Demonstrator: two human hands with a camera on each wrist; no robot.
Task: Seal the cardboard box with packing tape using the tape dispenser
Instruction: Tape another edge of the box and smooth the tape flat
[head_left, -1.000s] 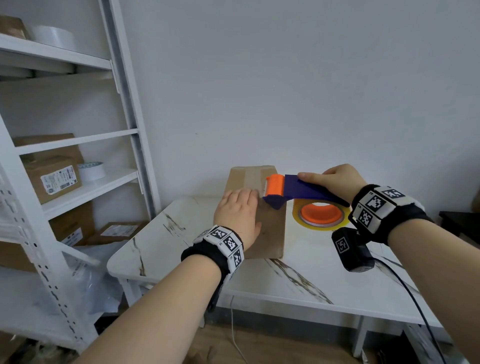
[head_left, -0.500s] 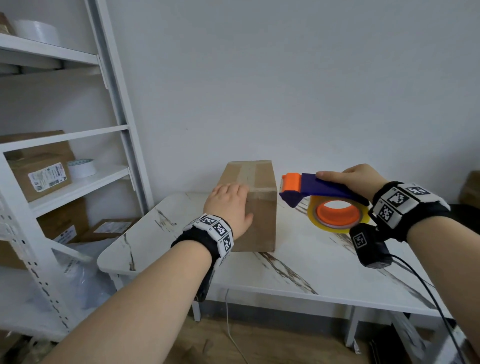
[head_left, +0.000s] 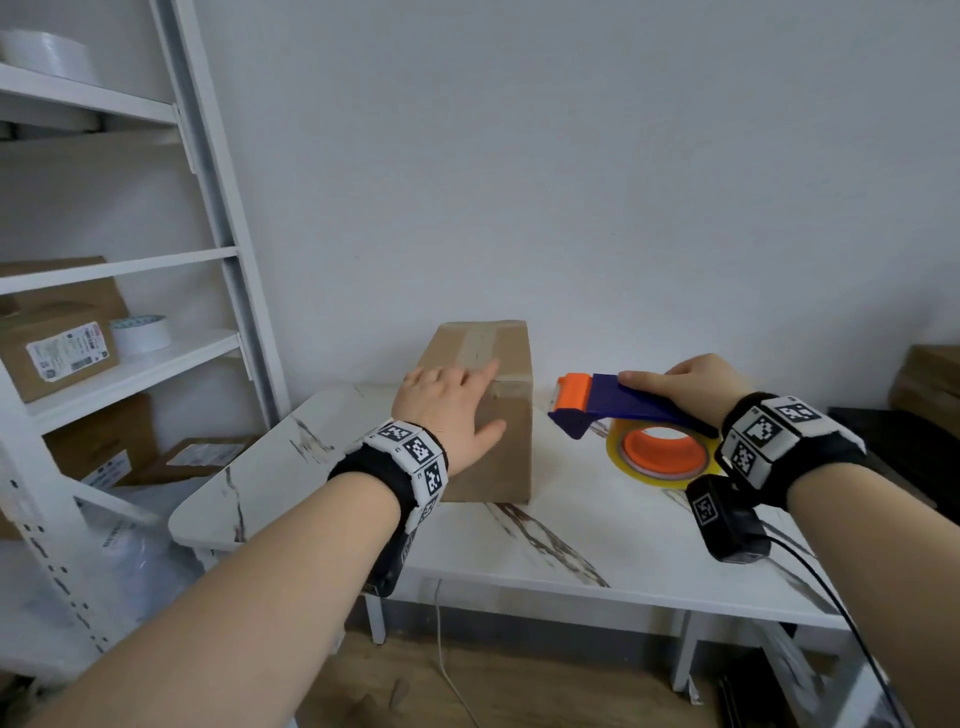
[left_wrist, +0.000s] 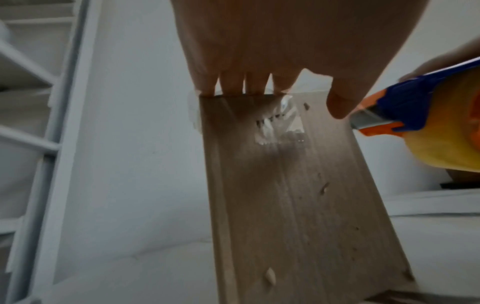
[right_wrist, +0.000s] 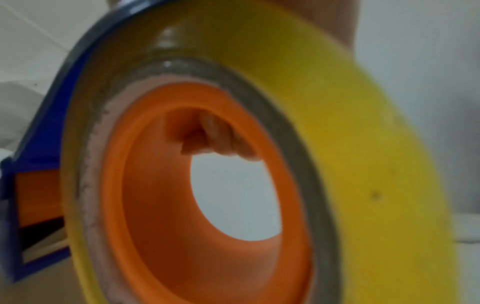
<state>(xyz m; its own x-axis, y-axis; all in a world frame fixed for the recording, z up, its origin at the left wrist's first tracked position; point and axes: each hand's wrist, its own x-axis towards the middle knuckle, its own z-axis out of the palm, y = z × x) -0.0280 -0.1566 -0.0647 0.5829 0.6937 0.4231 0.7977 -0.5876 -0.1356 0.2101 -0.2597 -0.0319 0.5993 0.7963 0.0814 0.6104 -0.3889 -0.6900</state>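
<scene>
A brown cardboard box (head_left: 501, 457) stands on the white marble table (head_left: 587, 540), with a strip of clear tape (head_left: 480, 345) along its top and down the near face (left_wrist: 279, 125). My left hand (head_left: 452, 410) lies flat on the box's near top edge, fingers straight over the top. My right hand (head_left: 691, 387) grips the blue and orange tape dispenser (head_left: 623, 410) to the right of the box, clear of it. Its yellow tape roll (right_wrist: 363, 164) fills the right wrist view, with my fingers curled inside the orange core (right_wrist: 161, 205).
A white metal shelf rack (head_left: 218, 218) stands at the left with cardboard boxes (head_left: 57, 353) and tape rolls (head_left: 140, 332). Lower boxes (head_left: 192, 454) sit beside the table's left end. More brown boxes (head_left: 930, 384) lie at the far right. A cable (head_left: 852, 613) hangs from my right wrist.
The dispenser has moved right, off the box top and away from it. My left hand slid from the near face up to the top edge. The view has pulled back.
</scene>
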